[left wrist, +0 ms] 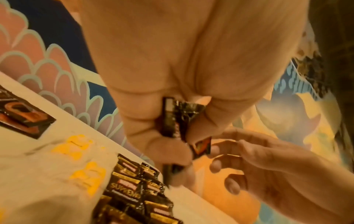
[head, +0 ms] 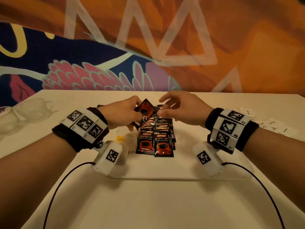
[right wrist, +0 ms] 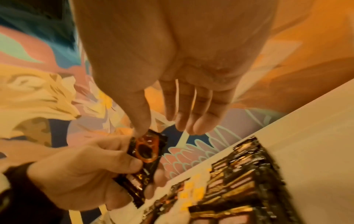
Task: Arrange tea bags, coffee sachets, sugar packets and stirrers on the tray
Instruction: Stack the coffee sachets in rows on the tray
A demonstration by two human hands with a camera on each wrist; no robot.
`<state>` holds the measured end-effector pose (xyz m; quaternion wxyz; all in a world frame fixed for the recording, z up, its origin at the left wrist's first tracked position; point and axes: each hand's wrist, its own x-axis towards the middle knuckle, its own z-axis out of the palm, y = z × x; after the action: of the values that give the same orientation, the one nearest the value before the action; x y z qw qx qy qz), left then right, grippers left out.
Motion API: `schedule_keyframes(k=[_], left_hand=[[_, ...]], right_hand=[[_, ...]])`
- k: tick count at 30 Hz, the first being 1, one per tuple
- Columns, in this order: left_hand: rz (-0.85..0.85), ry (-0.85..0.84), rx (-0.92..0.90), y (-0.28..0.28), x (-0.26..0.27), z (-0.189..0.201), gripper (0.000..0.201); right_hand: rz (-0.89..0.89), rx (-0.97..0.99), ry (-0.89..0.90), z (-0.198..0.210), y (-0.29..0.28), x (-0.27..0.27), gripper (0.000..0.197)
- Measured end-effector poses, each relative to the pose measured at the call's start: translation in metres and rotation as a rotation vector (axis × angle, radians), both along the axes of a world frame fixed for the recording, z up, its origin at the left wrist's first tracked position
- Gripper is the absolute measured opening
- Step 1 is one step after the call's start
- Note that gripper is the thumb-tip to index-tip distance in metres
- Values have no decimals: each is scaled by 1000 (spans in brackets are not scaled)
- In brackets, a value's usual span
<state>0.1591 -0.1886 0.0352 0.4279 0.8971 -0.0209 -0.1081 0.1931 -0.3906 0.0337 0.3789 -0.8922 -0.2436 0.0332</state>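
My left hand [head: 130,111] grips a small bunch of black coffee sachets [head: 145,108] above the far end of the tray; the same bunch [left wrist: 176,119] [right wrist: 147,148] shows in both wrist views. My right hand [head: 168,106] hovers just right of it with relaxed fingers, the thumb [right wrist: 139,121] touching the top sachet's corner. Below, several coffee sachets [head: 158,139] lie in overlapping rows on the pale tray [head: 165,178]. Tea bags with yellow tags [head: 120,139] lie left of the rows.
Glass cups [head: 34,108] stand at the table's far left. White paper packets [head: 270,124] lie scattered at the far right. One lone coffee sachet [left wrist: 25,116] lies flat near the table's far edge. A painted wall rises right behind the table.
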Motion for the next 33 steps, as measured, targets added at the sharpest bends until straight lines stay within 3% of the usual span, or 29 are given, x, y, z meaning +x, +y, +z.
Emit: schedule_keyframes(k=[3, 5, 8, 10, 13, 16, 21, 27, 33], left_hand=[[-62, 36, -242, -3, -8, 8, 14], [-13, 18, -416, -3, -14, 10, 16], [126, -85, -515, 4, -16, 5, 20], [166, -185, -385, 10, -16, 2, 19], [85, -283, -111, 13, -16, 3, 11], [75, -310, -93, 12, -18, 5, 12], [142, -345, -153, 19, -15, -5, 10], [52, -250, 176, 18, -10, -33, 8], [5, -262, 412, 7, -6, -48, 9]], right_hand=[[43, 100, 27, 2, 12, -3, 19], [-7, 176, 25, 0, 15, -4, 9], [-16, 347, 243, 1, 12, -6, 11], [16, 243, 239, 1, 10, -8, 14], [16, 130, 51, 2, 17, -11, 14], [-5, 121, 82, 0, 27, -11, 13], [-16, 188, 365, -15, 32, -17, 14], [-15, -132, 191, -23, 24, -15, 19], [-48, -261, 152, -29, 10, -13, 22]])
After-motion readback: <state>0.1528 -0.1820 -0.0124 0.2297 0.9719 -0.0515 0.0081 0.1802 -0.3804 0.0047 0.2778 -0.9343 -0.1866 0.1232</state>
